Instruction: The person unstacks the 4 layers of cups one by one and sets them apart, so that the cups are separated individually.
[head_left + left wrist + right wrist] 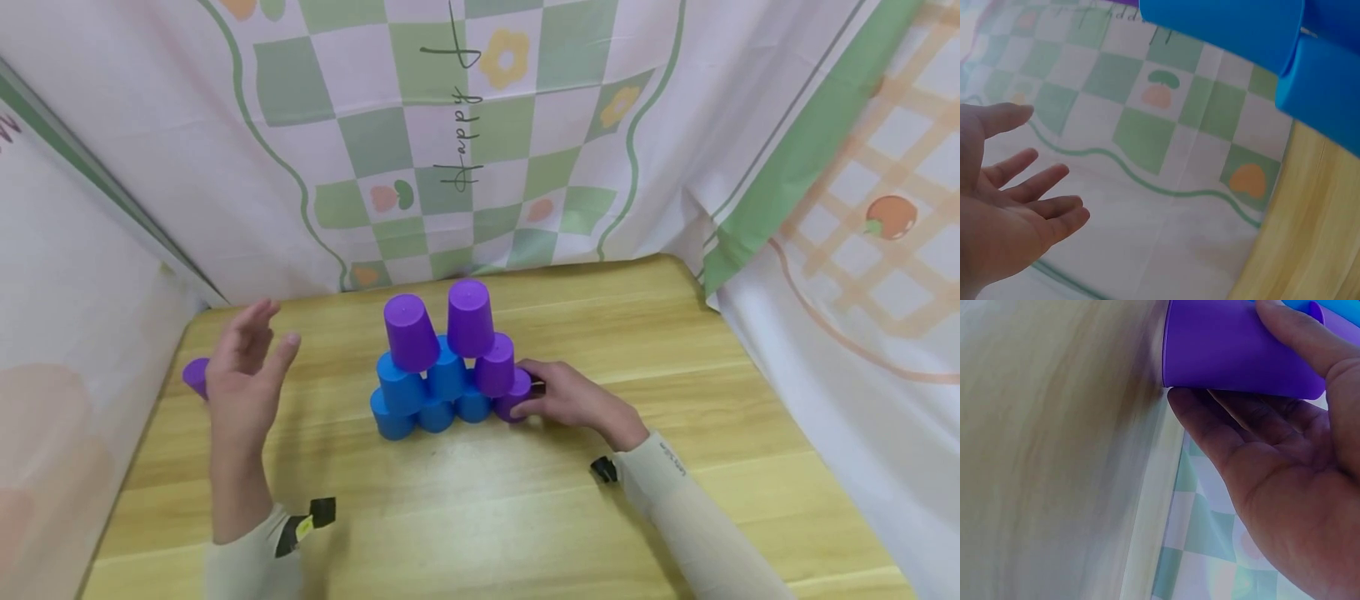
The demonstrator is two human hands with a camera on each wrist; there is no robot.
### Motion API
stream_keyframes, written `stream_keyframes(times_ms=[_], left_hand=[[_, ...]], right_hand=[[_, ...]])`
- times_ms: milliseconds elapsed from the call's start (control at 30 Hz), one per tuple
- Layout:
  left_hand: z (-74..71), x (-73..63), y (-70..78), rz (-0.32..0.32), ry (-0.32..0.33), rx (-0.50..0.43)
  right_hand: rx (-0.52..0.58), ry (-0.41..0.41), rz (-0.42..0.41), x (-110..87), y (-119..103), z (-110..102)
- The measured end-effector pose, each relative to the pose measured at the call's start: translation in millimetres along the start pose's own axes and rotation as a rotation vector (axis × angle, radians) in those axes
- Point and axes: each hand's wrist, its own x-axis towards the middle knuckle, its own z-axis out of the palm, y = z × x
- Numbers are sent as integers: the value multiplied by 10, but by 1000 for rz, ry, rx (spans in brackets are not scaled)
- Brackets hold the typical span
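Observation:
A tiered stack of upside-down plastic cups stands mid-table in the head view. Its bottom row has three blue cups [393, 418] and, at the right end, a purple cup [513, 398]. Above sit two blue cups [401, 385] and a purple cup [495, 367]; two more purple cups [470, 321] top them, slightly apart. My right hand [566, 396] holds the bottom-right purple cup [1241, 350], thumb on the near side, fingers behind. Left of the stack, my left hand [243, 383] is raised with nothing in it, fingers spread in the left wrist view.
Another purple cup [196, 377] lies at the table's left edge, partly hidden behind the left hand. Printed curtains [480, 158] hang behind and on both sides of the wooden table [465, 517]. Black straps [603, 469] sit at the wrists.

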Motion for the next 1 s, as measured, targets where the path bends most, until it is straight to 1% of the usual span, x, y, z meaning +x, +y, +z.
stream_keyframes(times_ms=[67,133,200,267,367,433,567,667,767,1000], left_hand=[[50,-11,17,9,-38,-17],[98,-21,30,12,-63,-32],[140,-30,48,9,-80,-19],[180,-39,65,0,-95,-25],[236,-53,83,9,-123,-26],[274,-61,86,31,-151,-53],[351,-75,86,98,-220,-113],[409,-84,94,132,-261,-129],[477,-84,120,147,-293,-105],[655,-70,191,139,-373,-7]], right_hand=[[0,-1,0,0,-1,0],[2,-1,-1,2,-6,1],[1,1,-1,2,-8,1],[-3,3,-2,3,-10,0],[-7,7,-2,1,-8,-3],[-6,7,-3,-1,-6,-3],[1,6,-5,-1,-3,3],[1,3,-5,-1,-3,8],[2,3,0,0,-12,6],[-9,5,6,-13,-23,-5]])
